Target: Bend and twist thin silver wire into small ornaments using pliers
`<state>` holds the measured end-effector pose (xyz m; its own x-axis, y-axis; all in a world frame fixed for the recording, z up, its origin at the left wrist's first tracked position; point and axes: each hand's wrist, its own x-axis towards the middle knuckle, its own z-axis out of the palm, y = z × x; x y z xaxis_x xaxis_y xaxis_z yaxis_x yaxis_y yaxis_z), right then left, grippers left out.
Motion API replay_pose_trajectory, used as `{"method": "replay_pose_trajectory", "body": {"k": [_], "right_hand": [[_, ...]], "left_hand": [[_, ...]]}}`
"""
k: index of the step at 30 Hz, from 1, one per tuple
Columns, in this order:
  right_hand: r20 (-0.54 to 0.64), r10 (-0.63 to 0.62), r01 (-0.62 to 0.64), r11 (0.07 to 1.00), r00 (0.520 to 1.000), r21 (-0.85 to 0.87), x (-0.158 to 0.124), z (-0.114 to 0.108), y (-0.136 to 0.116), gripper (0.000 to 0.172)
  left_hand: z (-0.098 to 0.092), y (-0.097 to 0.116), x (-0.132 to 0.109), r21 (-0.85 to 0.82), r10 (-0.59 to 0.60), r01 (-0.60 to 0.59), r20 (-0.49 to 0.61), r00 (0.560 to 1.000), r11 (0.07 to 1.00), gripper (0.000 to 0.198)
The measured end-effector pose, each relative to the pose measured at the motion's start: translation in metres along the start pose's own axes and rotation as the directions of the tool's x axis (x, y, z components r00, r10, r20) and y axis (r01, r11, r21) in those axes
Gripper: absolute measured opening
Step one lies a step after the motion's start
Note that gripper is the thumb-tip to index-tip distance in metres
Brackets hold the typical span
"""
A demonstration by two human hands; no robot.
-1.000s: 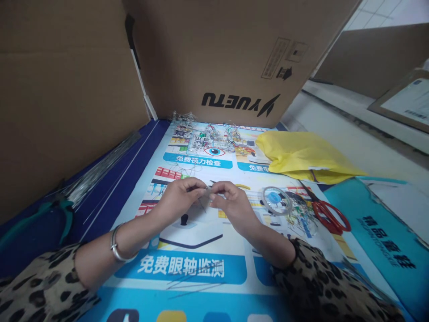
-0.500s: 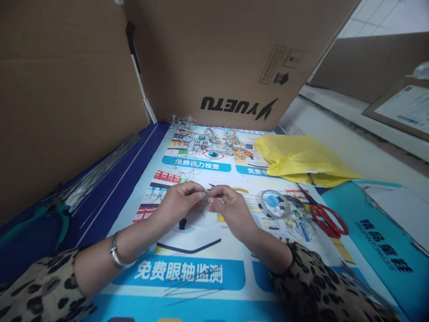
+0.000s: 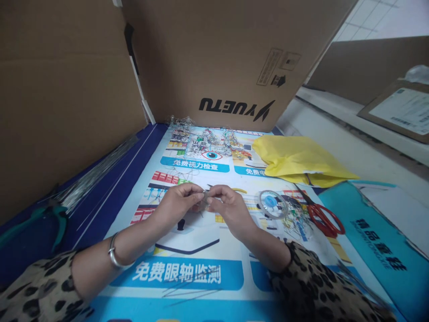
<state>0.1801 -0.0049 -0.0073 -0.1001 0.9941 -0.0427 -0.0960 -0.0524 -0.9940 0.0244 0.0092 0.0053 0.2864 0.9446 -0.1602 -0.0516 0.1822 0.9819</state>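
My left hand (image 3: 181, 199) and my right hand (image 3: 231, 208) meet above the printed sheet (image 3: 197, 232). Their thumbs and forefingers pinch a small greyish wire piece (image 3: 205, 197) between them; its exact shape is mostly hidden by the fingers. Just behind the fingertips lies a tool with a yellow handle (image 3: 240, 191), partly covered by my right hand. Right of that hand are a clear ring-shaped spool (image 3: 273, 204) and a tangle of thin wires with small coloured bits (image 3: 298, 219). Several straight wires (image 3: 191, 290) lie on the sheet nearer to me.
Scissors with red handles (image 3: 325, 219) lie at the right, beside a yellow bag (image 3: 301, 158) and a teal box (image 3: 362, 228). Cardboard walls (image 3: 217, 58) stand behind and left. More wire tangles (image 3: 214, 138) lie at the back; teal-handled pliers (image 3: 60, 219) and a wire bundle (image 3: 97, 172) at left.
The whole view has shifted slightly. Both hands keep their pinch at nearly the same spot, with only small finger movement.
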Motion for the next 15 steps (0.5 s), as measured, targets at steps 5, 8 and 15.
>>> {"method": "replay_pose_trajectory", "body": {"k": [5, 8, 15], "right_hand": [[-0.001, 0.005, -0.005, 1.0, 1.0, -0.011, 0.0, 0.0, 0.001, 0.019], [-0.007, 0.021, -0.021, 0.999, 1.0, -0.028, 0.0, 0.0, 0.001, 0.019], [0.056, -0.086, 0.101, 0.913, 0.995, -0.395, 0.012, -0.019, -0.009, 0.016]], "left_hand": [[0.0, -0.001, 0.0, -0.007, -0.012, 0.012, 0.008, 1.0, 1.0, 0.017], [0.001, -0.002, 0.0, -0.007, -0.017, 0.017, 0.014, 1.0, 1.0, 0.017], [-0.002, -0.002, 0.003, 0.089, -0.016, 0.019, -0.03, 0.999, 0.996, 0.017]]}}
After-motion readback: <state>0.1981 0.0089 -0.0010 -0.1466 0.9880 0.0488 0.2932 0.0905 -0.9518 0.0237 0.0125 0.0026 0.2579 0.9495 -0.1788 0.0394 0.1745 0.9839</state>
